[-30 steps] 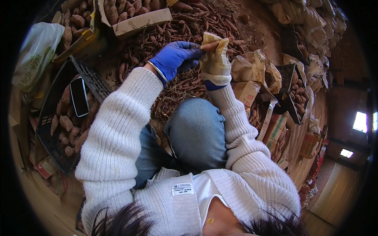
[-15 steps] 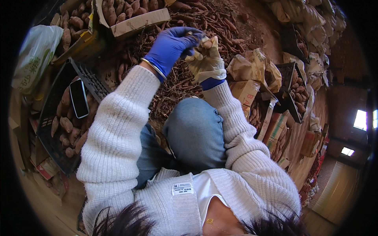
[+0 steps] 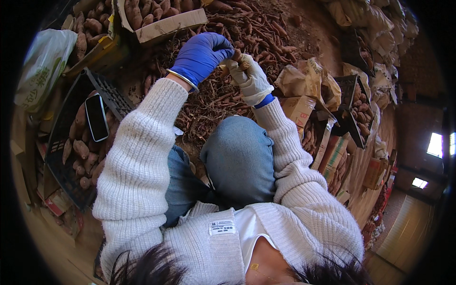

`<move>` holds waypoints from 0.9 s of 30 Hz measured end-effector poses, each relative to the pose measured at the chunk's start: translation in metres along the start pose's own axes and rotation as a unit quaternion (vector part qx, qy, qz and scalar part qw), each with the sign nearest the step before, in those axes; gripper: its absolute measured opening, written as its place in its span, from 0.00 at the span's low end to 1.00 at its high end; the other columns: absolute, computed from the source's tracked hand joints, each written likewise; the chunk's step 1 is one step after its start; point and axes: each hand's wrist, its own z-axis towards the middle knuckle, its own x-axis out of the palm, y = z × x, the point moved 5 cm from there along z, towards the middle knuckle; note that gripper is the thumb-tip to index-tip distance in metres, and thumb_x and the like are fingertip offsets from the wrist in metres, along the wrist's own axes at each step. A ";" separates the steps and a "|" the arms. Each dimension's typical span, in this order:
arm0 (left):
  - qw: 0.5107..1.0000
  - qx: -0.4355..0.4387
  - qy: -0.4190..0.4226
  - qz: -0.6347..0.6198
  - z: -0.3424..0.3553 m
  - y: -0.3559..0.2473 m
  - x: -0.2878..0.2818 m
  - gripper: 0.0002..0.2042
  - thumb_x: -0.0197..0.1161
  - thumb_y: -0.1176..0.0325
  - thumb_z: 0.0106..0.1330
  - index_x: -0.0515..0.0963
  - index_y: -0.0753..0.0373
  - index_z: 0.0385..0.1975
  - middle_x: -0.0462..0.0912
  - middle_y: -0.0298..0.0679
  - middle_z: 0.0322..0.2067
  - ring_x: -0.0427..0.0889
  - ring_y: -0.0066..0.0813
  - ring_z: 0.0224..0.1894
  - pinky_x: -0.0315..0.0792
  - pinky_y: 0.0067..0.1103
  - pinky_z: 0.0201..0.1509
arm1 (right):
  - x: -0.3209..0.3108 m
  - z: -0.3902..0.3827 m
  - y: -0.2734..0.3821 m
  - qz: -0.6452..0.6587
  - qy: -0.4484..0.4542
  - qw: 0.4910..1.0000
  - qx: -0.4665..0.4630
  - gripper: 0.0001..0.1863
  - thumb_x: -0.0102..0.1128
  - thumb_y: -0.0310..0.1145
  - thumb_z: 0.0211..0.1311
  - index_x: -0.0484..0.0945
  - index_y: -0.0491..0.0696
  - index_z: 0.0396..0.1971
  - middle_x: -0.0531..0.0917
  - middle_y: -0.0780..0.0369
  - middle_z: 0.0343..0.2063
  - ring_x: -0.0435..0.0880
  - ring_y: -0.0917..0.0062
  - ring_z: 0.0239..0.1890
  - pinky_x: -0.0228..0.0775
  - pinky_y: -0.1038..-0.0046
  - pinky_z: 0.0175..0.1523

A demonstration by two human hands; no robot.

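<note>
My left hand (image 3: 202, 56), in a blue glove, is closed in a pinch over the heap. Its fingertips meet the top of a small brown sweet potato (image 3: 243, 62); what lies between them is hidden. My right hand (image 3: 252, 81) wears a cream glove over a blue one and grips that sweet potato. Both hands are held above a heap of thin reddish sweet potatoes (image 3: 237, 28) and stringy roots (image 3: 209, 111) on the ground in front of my knee.
A black crate (image 3: 61, 161) at left holds larger sweet potatoes with a phone (image 3: 97, 118) on top. Cardboard boxes (image 3: 173, 27) of sweet potatoes stand at the far left. At right are crumpled brown paper (image 3: 311, 83), a carton (image 3: 299, 110) and another black crate (image 3: 351, 107).
My left hand has gone from fingers reaching over the right hand to a tighter pinch, slightly left. My right hand has turned and shifted a little, showing more of the sweet potato.
</note>
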 end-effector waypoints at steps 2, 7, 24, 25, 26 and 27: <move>1.000 0.003 -0.003 0.015 -0.001 -0.003 -0.002 0.07 0.64 0.69 0.57 0.81 0.62 0.34 0.82 0.39 0.30 0.79 0.25 0.31 0.75 0.21 0.40 | -0.001 -0.002 0.010 -0.065 0.016 0.997 -0.049 0.07 0.44 0.24 0.65 0.69 0.39 0.39 0.75 0.63 0.32 0.69 0.92 0.27 0.63 0.93 0.31; 1.000 -0.012 0.027 -0.004 0.001 0.004 0.006 0.07 0.64 0.69 0.58 0.81 0.63 0.33 0.82 0.39 0.30 0.79 0.24 0.31 0.74 0.21 0.39 | -0.008 0.010 -0.027 0.367 -0.062 0.914 0.162 0.07 0.49 0.26 0.63 0.73 0.40 0.37 0.77 0.64 0.27 0.68 0.92 0.22 0.62 0.92 0.25; 0.986 0.012 -0.034 0.161 -0.001 0.008 -0.007 0.08 0.63 0.64 0.57 0.78 0.62 0.29 0.79 0.42 0.26 0.77 0.35 0.26 0.72 0.24 0.33 | -0.104 -0.019 -0.106 0.267 -0.155 0.917 0.253 0.13 0.57 0.39 0.60 0.80 0.44 0.27 0.83 0.62 0.25 0.77 0.79 0.17 0.69 0.82 0.20; 0.988 0.007 -0.036 0.149 -0.001 0.005 -0.007 0.08 0.63 0.64 0.57 0.78 0.62 0.29 0.78 0.41 0.25 0.77 0.34 0.25 0.72 0.24 0.33 | -0.140 -0.021 -0.118 0.250 -0.186 0.909 0.275 0.11 0.61 0.38 0.58 0.80 0.44 0.26 0.82 0.62 0.22 0.76 0.79 0.15 0.68 0.82 0.16; 0.989 -0.003 -0.041 0.142 -0.003 0.005 -0.010 0.08 0.62 0.64 0.58 0.78 0.62 0.29 0.78 0.41 0.25 0.77 0.33 0.25 0.72 0.23 0.33 | -0.170 -0.026 -0.118 0.292 -0.263 0.888 0.239 0.08 0.63 0.34 0.55 0.79 0.45 0.25 0.82 0.62 0.21 0.77 0.80 0.15 0.71 0.82 0.17; 0.992 -0.005 -0.037 0.122 0.000 0.001 -0.003 0.08 0.62 0.64 0.58 0.78 0.62 0.29 0.78 0.40 0.24 0.76 0.31 0.24 0.71 0.22 0.32 | -0.229 -0.032 -0.147 0.348 -0.279 0.869 0.214 0.05 0.63 0.29 0.54 0.77 0.45 0.24 0.81 0.61 0.21 0.77 0.80 0.15 0.73 0.83 0.18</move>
